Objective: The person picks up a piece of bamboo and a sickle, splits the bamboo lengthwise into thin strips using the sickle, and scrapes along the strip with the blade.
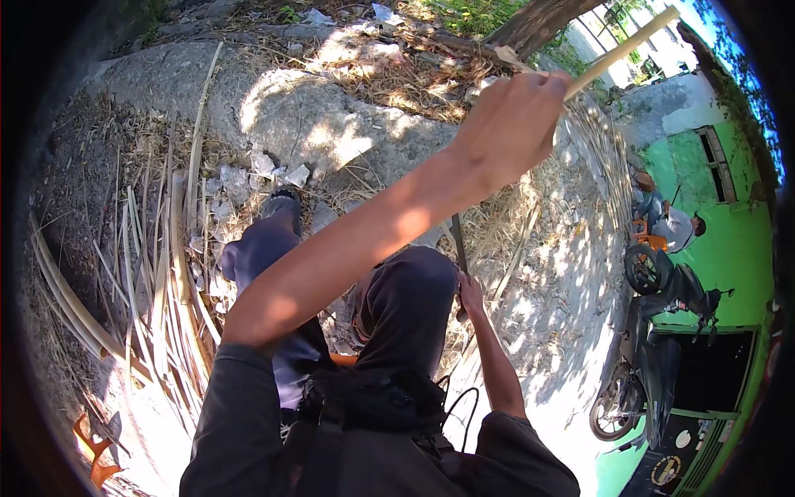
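Observation:
My left arm reaches across the front of me to the upper right. My left hand [517, 124] is closed around a pale bamboo strip [625, 51], which sticks out beyond the fist toward the top right corner. Beside my bent right knee, my right hand [470, 294] is low down and closed on a knife [458, 238]. Its long dark blade points away from me, and part of it lies behind the left forearm. Blade and strip are apart in this view.
Many split bamboo strips [161, 282] lie on the ground to my left. Ahead is a large rock [290, 116] with dry shavings. On the right, a motorcycle [654, 340] stands by a green wall [749, 273], near a seated person [675, 228]. A tree trunk [538, 26] rises at the top.

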The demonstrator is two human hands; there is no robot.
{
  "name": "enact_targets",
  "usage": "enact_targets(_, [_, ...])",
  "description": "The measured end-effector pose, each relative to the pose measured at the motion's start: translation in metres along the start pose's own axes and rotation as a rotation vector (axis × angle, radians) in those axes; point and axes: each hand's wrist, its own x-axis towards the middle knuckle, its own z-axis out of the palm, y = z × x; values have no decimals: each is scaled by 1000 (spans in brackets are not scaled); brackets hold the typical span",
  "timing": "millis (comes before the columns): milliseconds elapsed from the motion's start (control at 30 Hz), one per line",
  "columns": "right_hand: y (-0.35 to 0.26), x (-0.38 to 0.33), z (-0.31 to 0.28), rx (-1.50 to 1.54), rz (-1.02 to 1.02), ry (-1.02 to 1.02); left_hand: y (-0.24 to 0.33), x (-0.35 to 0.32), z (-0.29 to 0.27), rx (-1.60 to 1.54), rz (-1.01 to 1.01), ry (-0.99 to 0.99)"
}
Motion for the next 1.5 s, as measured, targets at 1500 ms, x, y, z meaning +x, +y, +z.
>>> enact_targets(1500, [280, -98, 108, -390, 194, -23, -102, -44, -154, -317, -335, 469])
